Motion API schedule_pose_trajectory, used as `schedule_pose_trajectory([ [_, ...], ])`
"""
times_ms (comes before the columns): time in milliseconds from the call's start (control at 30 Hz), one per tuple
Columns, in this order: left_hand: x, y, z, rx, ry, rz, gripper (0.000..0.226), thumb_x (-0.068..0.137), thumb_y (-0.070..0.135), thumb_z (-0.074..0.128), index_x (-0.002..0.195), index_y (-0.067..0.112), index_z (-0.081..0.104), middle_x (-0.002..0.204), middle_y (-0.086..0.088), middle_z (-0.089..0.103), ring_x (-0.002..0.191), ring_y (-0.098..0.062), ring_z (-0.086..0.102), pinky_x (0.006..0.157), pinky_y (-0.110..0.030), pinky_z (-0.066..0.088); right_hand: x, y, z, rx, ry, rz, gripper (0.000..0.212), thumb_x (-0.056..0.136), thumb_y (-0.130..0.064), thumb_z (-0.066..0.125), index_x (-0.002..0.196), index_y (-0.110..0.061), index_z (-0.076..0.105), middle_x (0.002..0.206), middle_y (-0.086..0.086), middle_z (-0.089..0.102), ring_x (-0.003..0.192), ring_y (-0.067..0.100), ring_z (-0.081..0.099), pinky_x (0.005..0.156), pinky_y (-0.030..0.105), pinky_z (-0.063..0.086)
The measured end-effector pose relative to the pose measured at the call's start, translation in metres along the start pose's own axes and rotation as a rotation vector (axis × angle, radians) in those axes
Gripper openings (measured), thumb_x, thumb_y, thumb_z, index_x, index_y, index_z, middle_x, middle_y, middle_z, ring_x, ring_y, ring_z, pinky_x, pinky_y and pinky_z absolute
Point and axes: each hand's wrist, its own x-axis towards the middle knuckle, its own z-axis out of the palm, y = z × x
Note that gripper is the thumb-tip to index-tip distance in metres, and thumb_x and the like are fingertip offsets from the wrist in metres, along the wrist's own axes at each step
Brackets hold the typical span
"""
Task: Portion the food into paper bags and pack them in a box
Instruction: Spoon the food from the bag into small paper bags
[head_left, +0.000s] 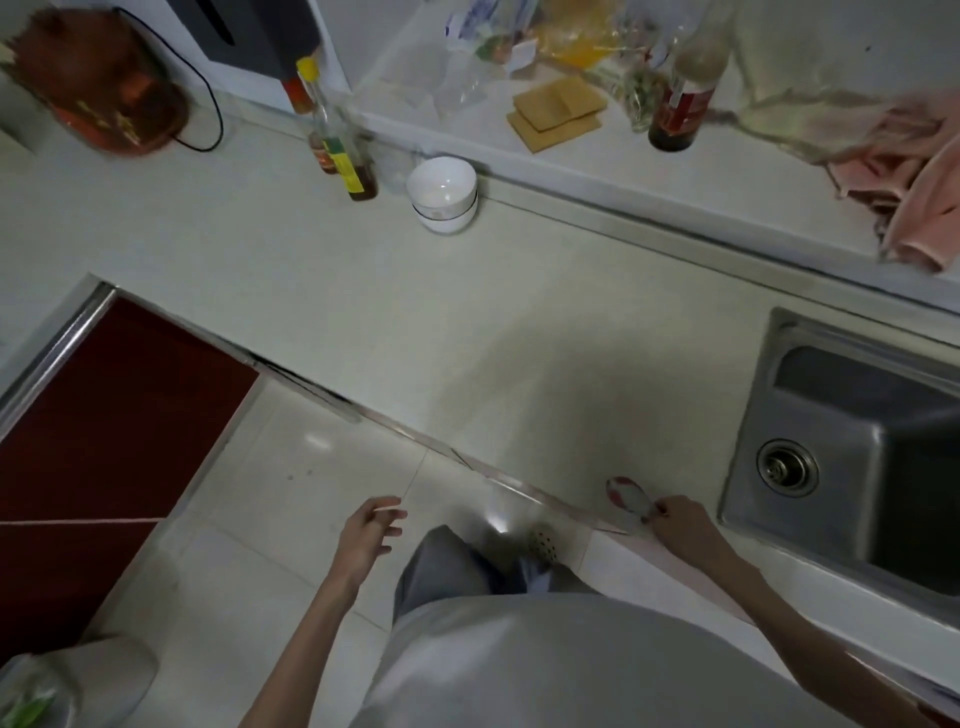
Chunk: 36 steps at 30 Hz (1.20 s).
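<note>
Spoon (629, 494) on counter edge, bowl pointing away, right hand (680, 522) pinching handle

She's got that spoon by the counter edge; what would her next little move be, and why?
Probably lift the spoon clear of the counter and carry it toward the paper bags on the back ledge. Her right hand pinches its handle at the counter's edge, the left hand hangs open and holds nothing, and no bag is near yet.

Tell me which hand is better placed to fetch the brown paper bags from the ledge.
Left, probably. The left hand hangs open over the floor, holding nothing. The right hand pinches a spoon at the counter edge. The paper bags lie flat, far from both.
</note>
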Motion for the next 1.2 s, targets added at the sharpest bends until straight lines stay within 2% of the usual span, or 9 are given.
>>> schedule_pose_trajectory([
  [100,0.036,0.049,0.002,0.019,-0.030,0.093,0.020,0.098,0.012,0.047,0.113,0.012,0.062,0.103,-0.005,0.070,0.088,-0.023,0.063,0.071,-0.031,0.049,0.018,-0.028,-0.011,0.047,0.008,0.016,0.023,0.091,-0.015,0.053,0.076,-0.001,0.062,0.067,0.010,0.058,0.054,0.016,0.048,0.048,0.026,0.028],
  [233,0.090,0.115,0.010,0.107,-0.142,0.200,0.017,0.097,0.015,0.049,0.103,0.021,0.063,0.099,0.000,0.071,0.084,-0.018,0.064,0.070,-0.028,0.048,0.041,-0.068,-0.020,0.156,0.052,0.044,0.031,0.091,-0.019,0.055,0.088,0.009,0.066,0.071,0.013,0.060,0.052,0.015,0.048,0.048,0.025,0.030],
  [433,0.173,0.228,0.013,0.329,-0.280,0.388,0.022,0.096,0.007,0.047,0.105,0.016,0.064,0.097,-0.002,0.069,0.076,-0.012,0.062,0.056,-0.006,0.043,0.068,-0.141,-0.031,0.333,0.137,0.101,0.020,0.089,-0.017,0.056,0.078,-0.006,0.069,0.058,0.003,0.058,0.047,0.012,0.049,0.049,0.025,0.035],
  [500,0.202,0.269,0.017,0.403,-0.316,0.462,0.025,0.094,0.002,0.046,0.106,0.014,0.064,0.099,-0.004,0.069,0.080,-0.016,0.060,0.058,-0.010,0.043,0.079,-0.163,-0.034,0.385,0.166,0.124,0.021,0.089,-0.016,0.055,0.078,-0.005,0.069,0.058,0.004,0.059,0.047,0.014,0.049,0.051,0.026,0.037],
  [600,0.238,0.332,0.034,0.523,-0.340,0.582,0.026,0.092,0.001,0.047,0.109,0.009,0.065,0.104,-0.009,0.070,0.084,-0.018,0.060,0.071,-0.021,0.042,0.092,-0.190,-0.038,0.445,0.220,0.164,0.020,0.085,-0.007,0.051,0.083,0.002,0.069,0.059,0.012,0.060,0.048,0.019,0.048,0.052,0.028,0.035],
  [733,0.270,0.413,0.070,0.620,-0.301,0.756,0.024,0.091,0.005,0.049,0.107,0.011,0.066,0.103,-0.008,0.070,0.091,-0.024,0.064,0.075,-0.019,0.041,0.103,-0.223,-0.049,0.531,0.287,0.214,0.020,0.082,-0.004,0.048,0.083,0.001,0.067,0.056,0.007,0.053,0.047,0.019,0.041,0.051,0.027,0.033],
  [900,0.292,0.497,0.117,0.696,-0.260,0.973,0.025,0.090,0.014,0.050,0.111,0.011,0.062,0.110,-0.012,0.065,0.103,-0.031,0.059,0.089,-0.042,0.048,0.109,-0.252,-0.071,0.605,0.346,0.204,0.021,0.085,-0.002,0.046,0.084,-0.001,0.067,0.052,0.003,0.049,0.043,0.015,0.038,0.049,0.025,0.029],
  [1067,0.311,0.546,0.153,0.925,-0.148,1.115,0.043,0.089,0.023,0.049,0.129,0.010,0.046,0.135,-0.014,0.046,0.124,-0.034,0.041,0.099,-0.045,0.035,0.122,-0.266,-0.097,0.610,0.380,0.181,0.021,0.088,-0.006,0.048,0.083,-0.007,0.067,0.049,-0.001,0.047,0.040,0.011,0.037,0.045,0.023,0.028],
  [1200,0.327,0.555,0.165,1.092,-0.168,1.149,0.062,0.091,0.032,0.051,0.143,0.006,0.030,0.149,-0.017,0.033,0.136,-0.034,0.031,0.107,-0.045,0.030,0.134,-0.269,-0.115,0.619,0.390,0.152,0.021,0.092,-0.012,0.050,0.078,-0.019,0.064,0.050,-0.001,0.050,0.040,0.011,0.038,0.043,0.023,0.029],
])
